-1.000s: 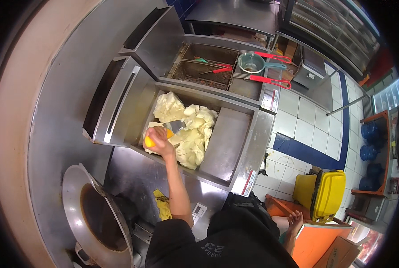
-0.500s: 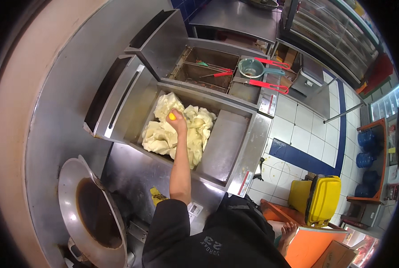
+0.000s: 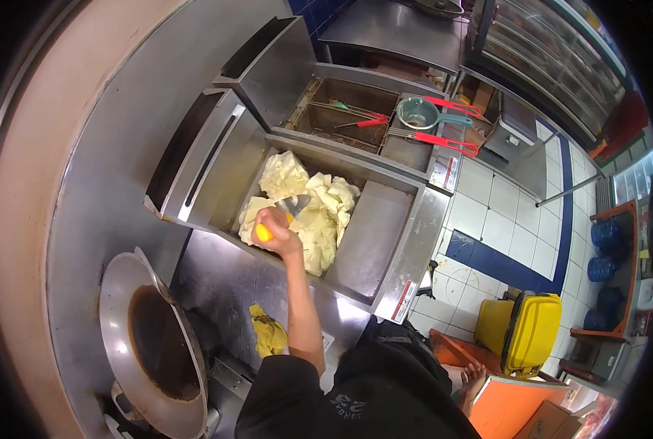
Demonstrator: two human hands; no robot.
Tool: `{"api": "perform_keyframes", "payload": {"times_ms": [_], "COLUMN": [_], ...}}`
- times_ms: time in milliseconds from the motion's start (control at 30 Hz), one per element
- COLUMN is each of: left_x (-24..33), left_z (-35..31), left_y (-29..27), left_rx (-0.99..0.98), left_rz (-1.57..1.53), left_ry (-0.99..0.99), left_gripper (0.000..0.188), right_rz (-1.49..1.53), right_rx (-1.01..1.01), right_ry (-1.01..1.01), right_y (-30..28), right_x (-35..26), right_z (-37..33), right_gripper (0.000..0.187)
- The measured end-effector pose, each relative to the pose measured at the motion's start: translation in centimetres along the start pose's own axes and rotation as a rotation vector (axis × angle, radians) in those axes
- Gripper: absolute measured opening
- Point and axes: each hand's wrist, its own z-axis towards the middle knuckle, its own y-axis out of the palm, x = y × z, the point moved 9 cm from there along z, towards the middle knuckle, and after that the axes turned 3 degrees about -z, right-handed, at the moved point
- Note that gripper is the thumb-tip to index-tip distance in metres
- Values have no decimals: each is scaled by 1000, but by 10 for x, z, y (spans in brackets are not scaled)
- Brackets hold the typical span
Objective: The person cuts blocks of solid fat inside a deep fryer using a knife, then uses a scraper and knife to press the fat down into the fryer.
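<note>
My left hand [image 3: 277, 233] is closed around the yellow handle of a scraper-like tool with a broad metal blade [image 3: 297, 203]. The blade is partly sunk in pale yellow chunks of solid fat [image 3: 318, 223], heaped in the left part of a steel fryer basin [image 3: 217, 186]. How deep the blade goes is hidden. My right hand [image 3: 474, 378] hangs low on the right beside an orange panel [image 3: 506, 402]. Its fingers look loosely apart, with nothing visible in them.
A large wok of dark liquid [image 3: 114, 307] stands at lower left. A yellow cloth [image 3: 269, 336] lies on the steel counter [image 3: 217, 278]. Behind are a second fryer [image 3: 341, 99], red-handled tools [image 3: 451, 143] and a green-grey dipper [image 3: 418, 113]. A yellow bin [image 3: 535, 333] stands right.
My left hand has moved left and toward me over the fat, tilting the tool so that its metal blade now shows. More of the yellow cloth is visible. The right hand stays low.
</note>
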Motion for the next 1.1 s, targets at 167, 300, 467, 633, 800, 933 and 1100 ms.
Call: {"api": "perform_keyframes", "payload": {"times_ms": [167, 300, 467, 633, 800, 933, 1100], "left_x": [-96, -121, -37, -28, -124, -145, -54], "left_z": [-35, -49, -2, 28, 9, 2, 16], "left_y": [-22, -18, -3, 5, -23, -7, -6], "left_rx": [131, 262, 71, 81, 267, 106, 182], "left_rz": [106, 84, -2, -28, 78, 86, -6], "left_ry": [-59, -210, -80, 11, -23, -150, -107], "left_gripper": [26, 27, 39, 41, 33, 29, 36], "right_rz": [-9, 70, 58, 38, -78, -53, 13], "right_rx": [-44, -3, 7, -71, -19, 26, -4], "right_ry": [-76, -96, -53, 29, 45, 18, 123], "right_y": [22, 2, -19, -34, -17, -25, -44], "right_x": [-22, -33, -15, 28, 22, 16, 29], "right_z": [-1, 0, -12, 12, 10, 10, 5], "right_gripper": [39, 39, 34, 46, 47, 37, 32]}}
